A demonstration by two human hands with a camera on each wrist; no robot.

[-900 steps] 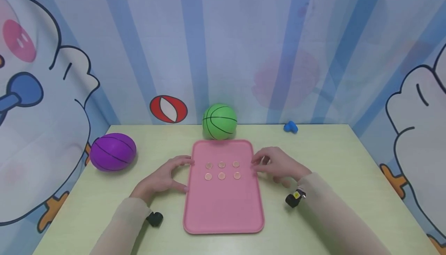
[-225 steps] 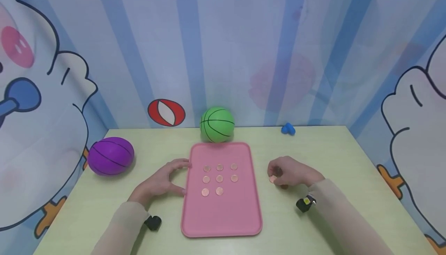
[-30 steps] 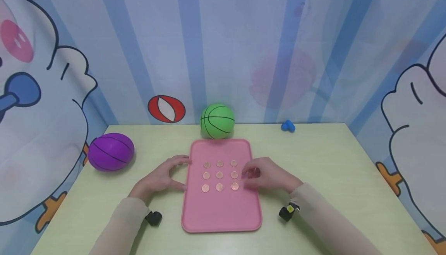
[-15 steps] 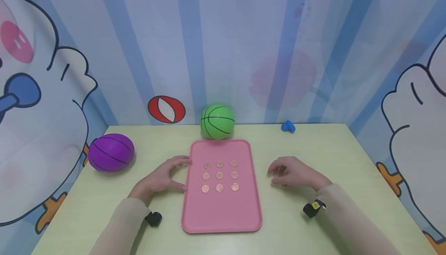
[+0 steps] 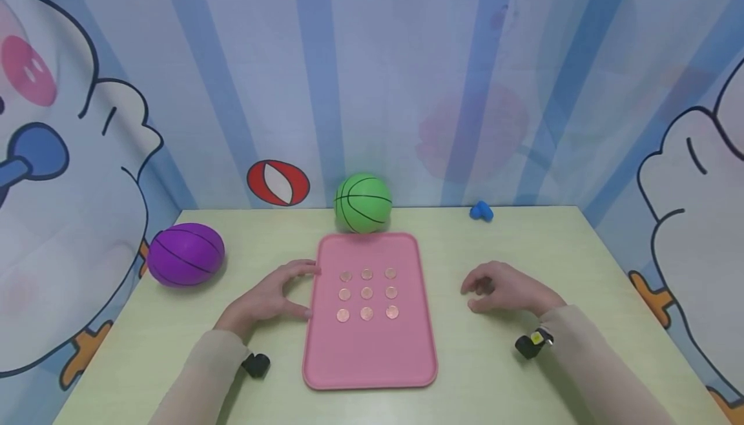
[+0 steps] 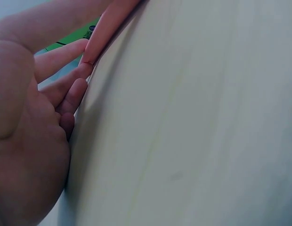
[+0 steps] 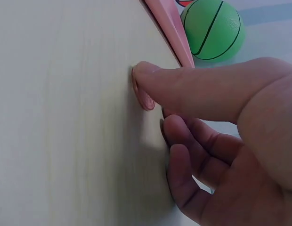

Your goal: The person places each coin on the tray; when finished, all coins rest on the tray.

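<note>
A pink tray (image 5: 369,357) lies on the table with several copper-coloured coins (image 5: 366,292) on it, set in three rows of three. My left hand (image 5: 264,296) touches the tray's left edge with fingertips and thumb, its fingers spread. To the right of the tray, my right hand (image 5: 511,286) is low over the table with fingers curled. In the right wrist view its thumb presses on a coin (image 7: 147,100), which stands tilted near the table surface; the index fingertip is hidden there. From the head view, that coin cannot be seen.
A green ball (image 5: 363,203) stands right behind the tray. On the left is a purple ball (image 5: 186,254). A small blue object (image 5: 481,211) lies near the table's back edge. Behind the table (image 5: 523,238) hangs a printed blue curtain (image 5: 372,89).
Since 30 seconds ago a third row of coins has appeared on the tray, its last coin within the past 7.5 seconds. My right hand has drawn back rightward; my left stays put.
</note>
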